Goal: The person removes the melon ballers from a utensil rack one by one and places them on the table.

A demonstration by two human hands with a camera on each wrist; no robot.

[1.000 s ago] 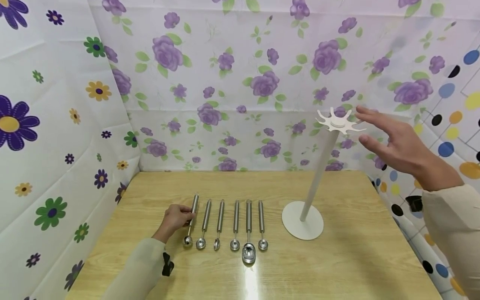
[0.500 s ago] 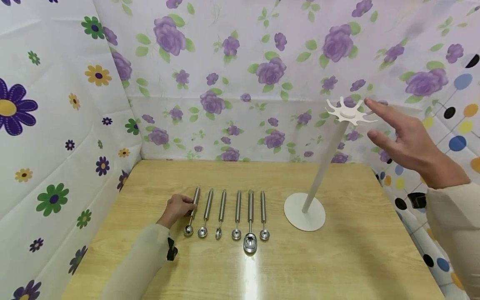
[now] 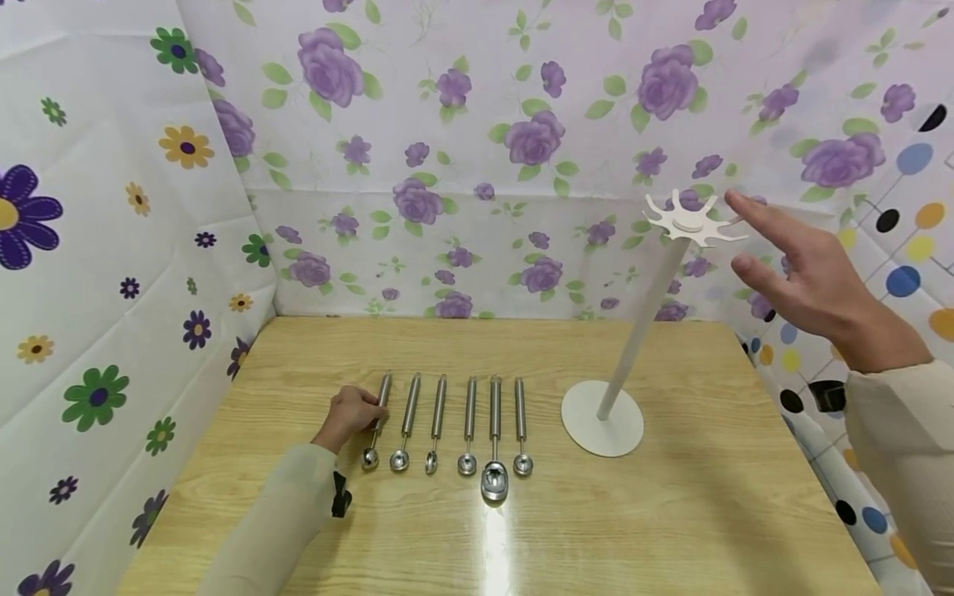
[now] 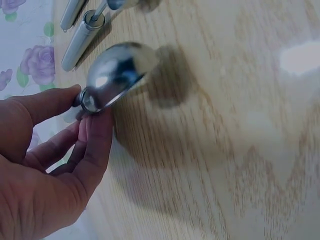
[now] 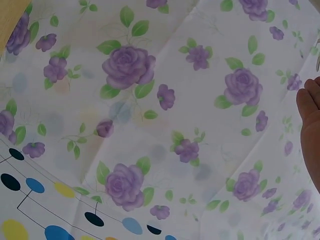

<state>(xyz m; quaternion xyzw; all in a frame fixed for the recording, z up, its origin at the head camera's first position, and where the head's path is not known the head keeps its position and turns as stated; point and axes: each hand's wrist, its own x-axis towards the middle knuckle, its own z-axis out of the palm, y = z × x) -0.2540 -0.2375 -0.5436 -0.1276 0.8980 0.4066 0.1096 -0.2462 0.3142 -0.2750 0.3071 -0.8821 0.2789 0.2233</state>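
Observation:
Several steel scoops lie in a row on the wooden table. My left hand grips the handle of the leftmost scoop, which still lies on the table. In the left wrist view my thumb and fingers pinch the scoop just behind its round bowl. My right hand is raised with straight, spread fingers beside the notched top of the white stand, holding nothing. Only the edge of that hand shows in the right wrist view.
The other scoops lie parallel, bowls toward me, the largest second from the right. The stand's round base sits right of them. Flowered cloth walls close in the left, back and right sides.
The head view has shifted slightly. My left hand stays on the leftmost scoop and my right hand stays open beside the stand's top.

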